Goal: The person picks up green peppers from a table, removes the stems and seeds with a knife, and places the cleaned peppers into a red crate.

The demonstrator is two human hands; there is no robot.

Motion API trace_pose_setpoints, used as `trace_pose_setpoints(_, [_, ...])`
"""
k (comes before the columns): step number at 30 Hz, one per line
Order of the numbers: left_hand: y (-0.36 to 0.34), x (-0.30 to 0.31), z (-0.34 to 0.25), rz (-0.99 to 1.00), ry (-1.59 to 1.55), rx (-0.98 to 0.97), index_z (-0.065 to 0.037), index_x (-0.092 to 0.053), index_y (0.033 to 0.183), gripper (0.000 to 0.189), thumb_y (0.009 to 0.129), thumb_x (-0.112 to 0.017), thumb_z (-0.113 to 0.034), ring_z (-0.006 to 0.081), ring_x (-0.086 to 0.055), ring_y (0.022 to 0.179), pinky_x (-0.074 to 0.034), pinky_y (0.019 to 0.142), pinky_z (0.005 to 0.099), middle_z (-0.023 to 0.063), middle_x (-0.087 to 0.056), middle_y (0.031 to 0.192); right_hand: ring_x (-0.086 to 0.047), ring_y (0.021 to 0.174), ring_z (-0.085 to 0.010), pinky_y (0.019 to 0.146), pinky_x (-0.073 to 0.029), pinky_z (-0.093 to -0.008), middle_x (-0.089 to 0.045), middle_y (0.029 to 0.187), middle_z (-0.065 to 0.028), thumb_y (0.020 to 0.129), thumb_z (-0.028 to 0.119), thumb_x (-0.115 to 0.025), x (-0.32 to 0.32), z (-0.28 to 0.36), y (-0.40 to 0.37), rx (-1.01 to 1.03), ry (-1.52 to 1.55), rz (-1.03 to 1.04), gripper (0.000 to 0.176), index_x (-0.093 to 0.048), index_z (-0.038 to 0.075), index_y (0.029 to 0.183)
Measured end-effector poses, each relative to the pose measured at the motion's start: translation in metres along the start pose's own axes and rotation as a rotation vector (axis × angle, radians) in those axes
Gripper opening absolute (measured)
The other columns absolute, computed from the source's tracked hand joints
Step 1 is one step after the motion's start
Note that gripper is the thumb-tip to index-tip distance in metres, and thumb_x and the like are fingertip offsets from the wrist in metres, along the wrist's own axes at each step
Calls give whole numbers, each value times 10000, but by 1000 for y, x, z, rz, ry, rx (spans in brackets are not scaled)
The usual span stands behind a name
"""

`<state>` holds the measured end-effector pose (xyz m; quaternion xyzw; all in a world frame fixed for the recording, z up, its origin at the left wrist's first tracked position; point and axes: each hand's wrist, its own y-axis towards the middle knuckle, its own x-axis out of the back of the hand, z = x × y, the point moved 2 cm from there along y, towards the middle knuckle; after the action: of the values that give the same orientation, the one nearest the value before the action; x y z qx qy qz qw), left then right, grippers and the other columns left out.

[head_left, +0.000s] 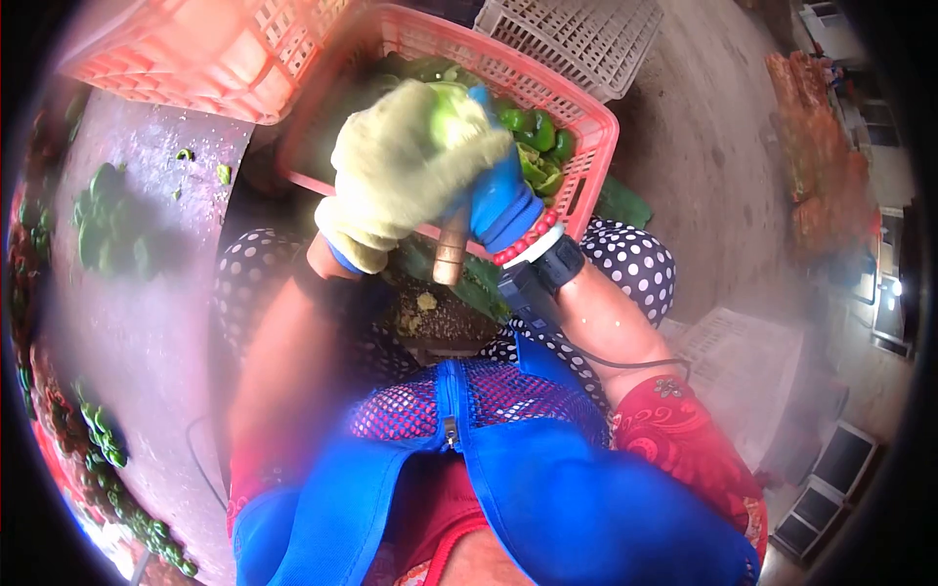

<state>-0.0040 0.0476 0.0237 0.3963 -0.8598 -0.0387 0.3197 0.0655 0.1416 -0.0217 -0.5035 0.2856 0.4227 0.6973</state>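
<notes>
My left hand [396, 166], in a pale yellow glove, is closed around a light green pepper [451, 119] above a pink crate. Against it, my right hand [500, 195] in a blue glove is closed on a tool with a wooden handle [449, 256]. The handle sticks out below the glove, while the tool's working end is hidden between my hands. Cut and whole green peppers [539, 142] lie in the pink crate [604, 132] under and beyond my hands.
Another pink crate [186, 73] stands at upper left, and a grey crate [576, 44] is behind. Green peppers [109, 225], blurred, lie on the pale surface at left. Seeds and scraps [426, 303] are scattered between my knees. A cable [625, 361] runs along my right arm.
</notes>
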Motion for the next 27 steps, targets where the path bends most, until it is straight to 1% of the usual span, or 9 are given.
trace_pose_setpoints(2, [5,3,5,-209,-661,305,-86,-666,1075,332,924,-728,-375,96,-618,672,-527,646,295,-3,-660,831,-593,624,-122,505,-491,-273,-631,804,12,970,606,-546,45,10,26,22,-81,120,516,-639,112,1086])
trace_pose_setpoints(4, [16,19,19,-262,-1127,601,-131,-632,983,416,992,-563,-541,84,-512,544,-518,582,285,-18,-569,722,-533,530,-104,427,-420,-237,-601,738,24,944,654,-549,19,20,16,135,-126,-84,557,-640,117,1062])
trace_pose_setpoints(12, [4,25,39,-92,-1462,714,-145,-617,955,458,1041,-431,-554,133,-439,396,-492,488,365,14,-556,608,-456,496,-156,482,-406,-336,-524,645,-25,919,738,-488,52,61,19,-71,-206,-227,664,-637,102,1037])
trace_pose_setpoints(15, [-9,39,19,16,-1441,690,-121,-618,978,461,1038,-449,-546,134,-460,404,-497,508,364,-2,-590,656,-516,611,-124,556,-449,-278,-658,909,-42,933,627,-593,58,66,17,358,-873,-398,569,-633,96,1134])
trace_pose_setpoints(18, [-30,77,17,1,-974,691,-105,-626,931,424,1030,-507,-500,96,-482,507,-458,513,283,-19,-588,717,-524,697,-61,611,-431,-204,-662,1021,-37,932,580,-627,67,64,15,350,-961,-382,568,-607,74,1190])
trace_pose_setpoints(22, [-104,191,-12,22,123,726,-66,-683,915,359,988,-621,-412,89,-560,636,-464,606,255,-18,-647,799,-433,520,-59,460,-365,-254,-646,833,-23,998,464,-555,72,80,24,-16,-342,-41,447,-662,43,1103])
trace_pose_setpoints(23, [-127,212,-9,164,210,857,-56,-701,943,394,958,-644,-446,101,-611,696,-484,648,267,19,-683,823,-429,519,-59,468,-362,-253,-664,861,-35,1004,463,-543,96,103,40,-185,-266,348,448,-663,48,1125])
trace_pose_setpoints(26, [-178,252,-15,585,916,1098,-41,-712,1121,604,831,-707,-570,297,-709,953,-532,839,383,186,-737,962,-590,613,-124,578,-486,-303,-705,921,-77,1000,390,-584,67,114,27,313,141,-300,368,-665,32,1028])
trace_pose_setpoints(27, [-184,261,-5,428,897,1082,-36,-704,1131,611,836,-701,-571,330,-702,978,-529,860,399,205,-730,999,-592,629,-124,586,-489,-309,-695,924,-75,993,368,-601,77,100,35,156,22,-55,342,-655,32,1029])
